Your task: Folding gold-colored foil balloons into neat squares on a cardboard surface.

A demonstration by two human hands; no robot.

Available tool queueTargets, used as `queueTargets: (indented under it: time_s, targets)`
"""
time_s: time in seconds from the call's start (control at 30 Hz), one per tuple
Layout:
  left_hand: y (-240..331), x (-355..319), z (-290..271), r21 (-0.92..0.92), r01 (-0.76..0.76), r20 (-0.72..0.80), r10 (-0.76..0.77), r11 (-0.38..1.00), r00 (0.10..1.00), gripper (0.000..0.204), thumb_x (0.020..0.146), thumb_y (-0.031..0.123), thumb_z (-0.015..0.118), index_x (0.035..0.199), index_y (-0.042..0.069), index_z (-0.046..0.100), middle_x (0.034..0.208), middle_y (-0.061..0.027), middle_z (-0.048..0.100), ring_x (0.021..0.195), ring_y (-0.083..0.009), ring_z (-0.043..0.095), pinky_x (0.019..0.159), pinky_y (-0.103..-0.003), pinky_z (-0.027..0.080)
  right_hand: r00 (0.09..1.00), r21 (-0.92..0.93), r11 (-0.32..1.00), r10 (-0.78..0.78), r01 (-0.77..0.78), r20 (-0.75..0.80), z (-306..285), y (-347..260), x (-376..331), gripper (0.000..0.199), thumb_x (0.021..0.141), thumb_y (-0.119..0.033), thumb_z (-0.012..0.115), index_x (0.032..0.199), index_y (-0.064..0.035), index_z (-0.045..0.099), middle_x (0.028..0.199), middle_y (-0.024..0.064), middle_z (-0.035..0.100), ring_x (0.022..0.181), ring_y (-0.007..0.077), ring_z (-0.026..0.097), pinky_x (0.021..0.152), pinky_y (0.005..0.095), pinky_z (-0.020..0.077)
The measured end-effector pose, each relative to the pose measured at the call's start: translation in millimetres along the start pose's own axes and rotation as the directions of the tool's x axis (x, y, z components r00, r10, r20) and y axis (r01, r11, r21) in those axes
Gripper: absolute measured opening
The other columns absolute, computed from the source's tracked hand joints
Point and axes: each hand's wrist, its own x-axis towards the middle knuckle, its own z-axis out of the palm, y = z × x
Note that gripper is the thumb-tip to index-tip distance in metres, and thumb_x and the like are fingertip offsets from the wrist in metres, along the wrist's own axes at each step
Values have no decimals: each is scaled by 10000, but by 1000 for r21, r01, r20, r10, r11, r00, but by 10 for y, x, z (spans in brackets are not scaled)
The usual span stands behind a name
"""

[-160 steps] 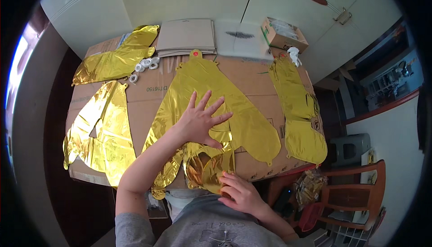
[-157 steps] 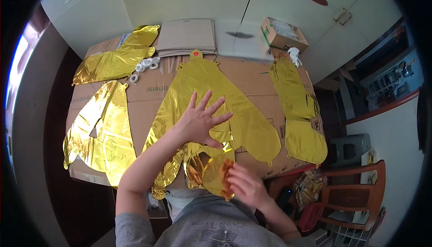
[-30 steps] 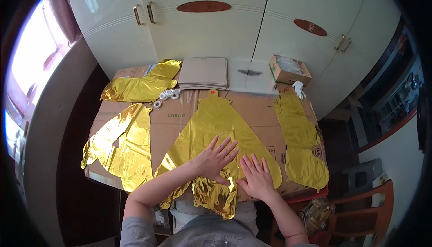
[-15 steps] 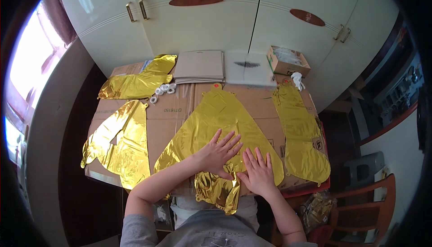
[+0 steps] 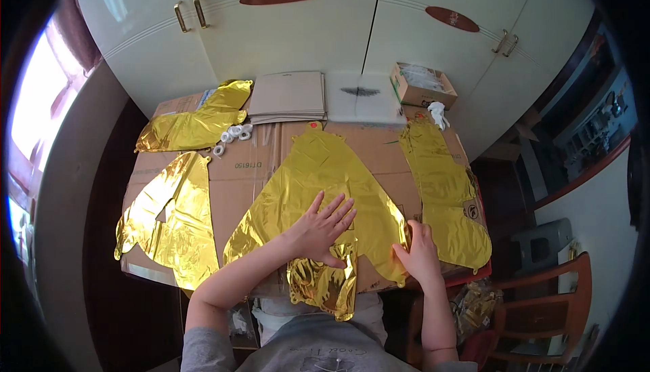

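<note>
A flat gold foil balloon (image 5: 315,175), broad toward me and narrowing to a tab with a red spot at its far end, lies in the middle of the cardboard. My left hand (image 5: 319,230) rests flat on it with the fingers spread. At the balloon's right edge, my right hand (image 5: 418,255) pinches the foil between thumb and fingers, and the edge lifts and creases there. Below my left hand, a crumpled gold foil part (image 5: 322,280) hangs over the near edge toward my lap.
More flat gold foil balloons lie at the near left (image 5: 172,219), far left (image 5: 196,125) and right (image 5: 447,199). White tape rolls (image 5: 233,133), a cardboard stack (image 5: 287,97) and a box of clear bags (image 5: 425,86) stand along the back. A wooden chair (image 5: 542,304) is at the right.
My right hand has moved right from the balloon's middle to its right edge and closed on the foil, lifting it. My left hand stays flat. The view has shifted slightly.
</note>
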Motion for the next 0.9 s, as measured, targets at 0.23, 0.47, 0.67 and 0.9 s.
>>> queueTargets:
  time_s: [0.23,0.47,0.67,0.9]
  targets:
    - [-3,-8,1,-16,2,-5,-2,1000,1000,1263,690,886,455,1474,-83,254,1564,-234,235,1473,-363,184,1159,-606,115,929,76,961,234,-265,287,-254,39,-50,457,772,-266,768,1105,-41,550,811,125,592,931,337,595,746,421,493]
    - [11,-19,-5,-1,24,2,-24,1000,1000,1252,682,890,466,1476,-60,277,1559,-230,246,1461,-407,183,1151,-622,129,989,135,980,-146,143,13,-130,247,-266,225,806,-150,698,915,-36,537,934,144,572,844,315,558,773,379,472]
    - [6,-36,-9,11,32,10,-32,999,999,1257,666,902,467,1480,-38,284,1554,-227,257,1452,-422,194,1131,-651,153,996,410,907,84,-93,41,-155,87,-281,326,822,-31,659,1093,-14,478,1078,108,570,985,212,577,813,328,470]
    - [12,-51,-20,4,36,-2,-36,999,999,1252,664,901,472,1480,-31,287,1554,-229,255,1453,-421,190,1130,-654,147,995,713,693,83,-102,62,-64,56,-296,544,825,105,607,1311,-11,393,1241,141,550,1151,173,549,892,276,485]
